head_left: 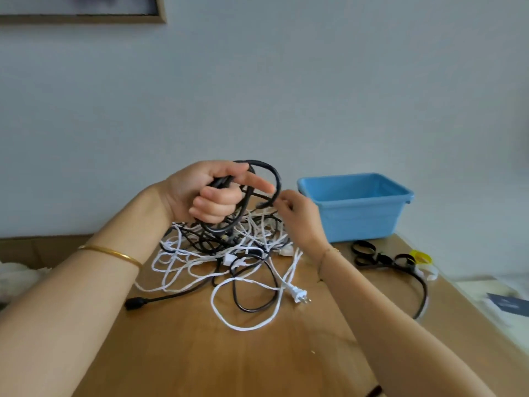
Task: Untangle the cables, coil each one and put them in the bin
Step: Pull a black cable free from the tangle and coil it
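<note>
A tangle of white and black cables (229,253) lies in the middle of the wooden table (200,353). My left hand (206,193) is raised above the pile and grips loops of a black cable (276,179), its index finger pointing right. My right hand (297,216) pinches the same black cable at the loop's lower right. A white cable's plug (299,295) lies near the pile's front right, and a black plug (134,303) at its front left. The blue bin (357,222) stands at the back right; no cable shows inside it.
Black and yellow strap loops (380,256) with a black cable (420,285) lie right of the pile, in front of the bin. Papers and a dark booklet (506,306) sit beyond the table's right edge. A wall stands right behind the table.
</note>
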A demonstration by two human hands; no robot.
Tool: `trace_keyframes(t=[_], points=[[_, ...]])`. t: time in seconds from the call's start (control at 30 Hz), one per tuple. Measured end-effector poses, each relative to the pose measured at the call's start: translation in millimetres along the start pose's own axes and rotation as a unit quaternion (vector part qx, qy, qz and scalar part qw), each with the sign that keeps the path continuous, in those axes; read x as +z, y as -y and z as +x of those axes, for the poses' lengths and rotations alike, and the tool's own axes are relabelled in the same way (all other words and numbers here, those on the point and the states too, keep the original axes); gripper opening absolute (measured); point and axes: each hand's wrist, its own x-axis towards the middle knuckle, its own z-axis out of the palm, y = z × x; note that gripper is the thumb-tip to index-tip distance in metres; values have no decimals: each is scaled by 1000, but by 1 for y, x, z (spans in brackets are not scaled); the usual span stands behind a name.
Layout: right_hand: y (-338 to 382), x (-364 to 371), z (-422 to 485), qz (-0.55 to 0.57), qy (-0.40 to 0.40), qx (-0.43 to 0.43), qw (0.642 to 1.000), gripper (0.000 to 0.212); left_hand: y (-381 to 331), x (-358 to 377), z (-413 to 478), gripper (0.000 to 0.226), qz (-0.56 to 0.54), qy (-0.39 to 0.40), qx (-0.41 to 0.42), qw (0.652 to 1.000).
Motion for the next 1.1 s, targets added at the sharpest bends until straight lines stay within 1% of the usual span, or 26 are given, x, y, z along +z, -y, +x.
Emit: trace_keyframes(t=[0.03, 0.07, 0.13, 0.17, 0.2, 0.27, 0.3, 0.37, 0.4, 0.43, 0.5, 0.6, 0.7, 0.73, 0.87, 1.0, 1.03, 1.1], points=[[-2, -1, -4, 13, 0, 3, 1000, 30, 2, -2, 11, 45, -10, 14, 8, 1000], [-1, 2, -7, 33, 2, 2, 999, 31, 3, -4, 16, 46, -25, 23, 19, 999], [-3, 3, -12, 68, 0, 12, 998, 21, 4, -9, 26, 47, -59, 29, 45, 997], [-6, 3, -13, 84, 1, 26, 996, 16, 4, -11, 31, 48, -70, 22, 56, 996], [-7, 2, -14, 97, 5, 40, 994, 16, 4, -11, 36, 47, -78, 4, 69, 995], [-9, -1, -17, 94, 20, 50, 994, 20, 3, -10, 45, 45, -76, -68, 108, 989], [-9, -1, -18, 85, 28, 42, 995, 18, 4, -7, 50, 43, -68, -116, 132, 982], [-9, 1, -20, 65, 44, 18, 997, 12, 5, 0, 60, 40, -61, -211, 183, 958], [-10, 2, -20, 56, 52, 9, 997, 13, 5, 2, 64, 37, -67, -250, 207, 944], [-10, 4, -20, 50, 60, 5, 997, 14, 6, 3, 67, 35, -81, -280, 228, 929], [-12, 8, -20, 35, 76, 5, 997, 18, 6, 3, 69, 31, -122, -315, 257, 905], [-11, 17, -21, 36, 109, 20, 993, 26, 4, 0, 66, 21, -167, -340, 296, 877], [-7, 24, -25, 99, 166, 51, 980, 24, 4, -6, 58, 9, -196, -360, 337, 848], [-5, 26, -26, 125, 186, 61, 973, 24, 4, -9, 55, 8, -201, -367, 350, 838], [3, 31, -33, 216, 241, 80, 943, 28, 7, -14, 46, 8, -203, -390, 389, 810], [5, 35, -37, 279, 294, 90, 910, 28, 9, -16, 37, 9, -234, -368, 407, 802], [4, 36, -38, 296, 305, 94, 900, 27, 9, -16, 34, 12, -247, -358, 410, 802], [3, 39, -39, 327, 324, 112, 881, 26, 7, -14, 29, 28, -279, -333, 409, 802]])
